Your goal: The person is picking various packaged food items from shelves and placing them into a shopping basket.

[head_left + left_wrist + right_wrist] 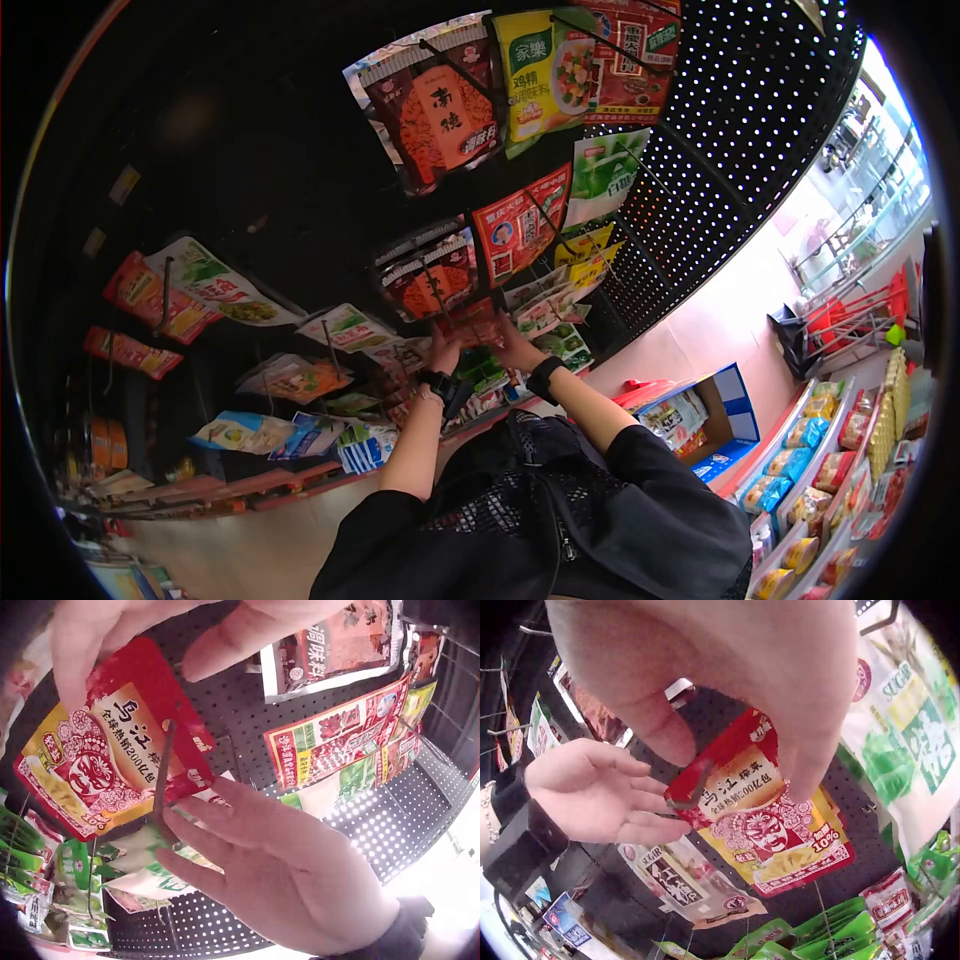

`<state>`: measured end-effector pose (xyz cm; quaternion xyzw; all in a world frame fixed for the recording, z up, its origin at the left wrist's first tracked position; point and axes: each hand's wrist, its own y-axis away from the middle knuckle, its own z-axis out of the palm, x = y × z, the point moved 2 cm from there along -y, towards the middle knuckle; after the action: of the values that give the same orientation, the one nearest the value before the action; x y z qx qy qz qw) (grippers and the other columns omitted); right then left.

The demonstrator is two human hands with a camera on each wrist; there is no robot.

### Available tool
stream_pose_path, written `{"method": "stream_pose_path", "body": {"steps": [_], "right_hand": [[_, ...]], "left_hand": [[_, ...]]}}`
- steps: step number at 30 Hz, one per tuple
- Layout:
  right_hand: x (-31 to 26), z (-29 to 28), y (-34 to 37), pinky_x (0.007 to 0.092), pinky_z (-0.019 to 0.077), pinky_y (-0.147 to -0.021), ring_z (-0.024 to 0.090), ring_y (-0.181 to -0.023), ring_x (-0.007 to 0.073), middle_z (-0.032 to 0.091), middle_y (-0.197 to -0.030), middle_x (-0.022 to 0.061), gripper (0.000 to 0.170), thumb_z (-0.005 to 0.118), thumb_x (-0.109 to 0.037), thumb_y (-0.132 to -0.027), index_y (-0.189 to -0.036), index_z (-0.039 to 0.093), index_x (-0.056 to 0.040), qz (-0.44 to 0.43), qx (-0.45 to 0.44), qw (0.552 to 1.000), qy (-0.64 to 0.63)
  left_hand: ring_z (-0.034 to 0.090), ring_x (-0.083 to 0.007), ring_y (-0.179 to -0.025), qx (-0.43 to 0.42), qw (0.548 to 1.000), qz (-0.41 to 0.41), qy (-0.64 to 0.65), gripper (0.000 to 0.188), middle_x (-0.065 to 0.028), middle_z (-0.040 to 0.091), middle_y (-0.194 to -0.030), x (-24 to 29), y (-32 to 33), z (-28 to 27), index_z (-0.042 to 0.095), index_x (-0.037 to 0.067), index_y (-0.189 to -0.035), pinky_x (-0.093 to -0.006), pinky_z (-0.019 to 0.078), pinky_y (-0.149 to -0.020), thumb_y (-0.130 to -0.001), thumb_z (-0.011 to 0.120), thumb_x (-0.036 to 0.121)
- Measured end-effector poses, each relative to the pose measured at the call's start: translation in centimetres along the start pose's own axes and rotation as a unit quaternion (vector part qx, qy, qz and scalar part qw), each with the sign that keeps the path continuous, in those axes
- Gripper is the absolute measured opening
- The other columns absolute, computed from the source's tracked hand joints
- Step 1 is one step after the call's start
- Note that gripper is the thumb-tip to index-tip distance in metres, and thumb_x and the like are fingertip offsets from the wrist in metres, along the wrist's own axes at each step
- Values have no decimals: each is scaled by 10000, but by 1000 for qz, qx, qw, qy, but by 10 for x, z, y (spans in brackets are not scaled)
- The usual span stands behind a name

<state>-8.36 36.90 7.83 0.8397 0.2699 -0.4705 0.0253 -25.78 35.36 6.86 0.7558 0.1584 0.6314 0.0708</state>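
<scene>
A red and yellow packet (474, 326) (97, 769) (769, 832) is between the two hands, with a metal hook (163, 769) (694, 796) projecting in front of its upper part. The left hand (443, 354) (150, 637) (592, 791) is at one side, its fingers extended and touching the packet's edge. At the opposite side, the right hand (518, 348) (277, 862) (720, 667) also has its fingers extended against the packet. Its thumb stands apart from the packet in the right wrist view. Exactly how firmly either hand bears on it cannot be told.
Seasoning packets (445, 110) (337, 645) hang above on a black perforated panel (740, 120). Sugar bags (915, 727) hang close beside the right hand, and green packets (836, 930) hang below. A blue box (735, 405) and shelves of goods (800, 470) are at the right.
</scene>
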Motion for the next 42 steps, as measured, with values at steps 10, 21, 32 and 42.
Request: {"method": "stream_pose_path", "body": {"steps": [10,21,32,42], "right_hand": [[-13,-10,-26,435,327,-803,319,-1016,417,324,-1131,261,752,474,-36,-679,-1273,24,-138,71,-76,993,-47],[-25,-10,-28,459,415,-656,462,-800,435,325,-1068,284,768,464,-38,-644,-1267,37,-172,55,-65,991,105],[-26,-3,-32,431,446,-573,516,-705,398,368,-1038,250,746,464,-67,-664,-1271,61,-226,7,-102,973,207],[-37,-12,-30,410,446,-580,512,-737,394,382,-1024,252,670,500,-75,-669,-1247,184,-198,7,-101,971,216]], "left_hand": [[358,-278,-1085,35,996,-20,78,740,-205,310,-1213,12,20,-1,2,10,-1257,-325,321,-859,-740,504,177],[481,-229,-902,39,994,-40,94,629,-165,497,-976,47,47,2,248,-90,-1108,-328,385,-747,-684,603,209],[477,-93,-643,4,998,48,-42,267,-34,509,-825,-1,27,9,437,28,-949,-222,388,-523,-733,520,161],[455,-117,-793,-39,998,22,48,375,-32,482,-915,28,53,14,421,36,-1025,-250,394,-603,-726,548,224]]}}
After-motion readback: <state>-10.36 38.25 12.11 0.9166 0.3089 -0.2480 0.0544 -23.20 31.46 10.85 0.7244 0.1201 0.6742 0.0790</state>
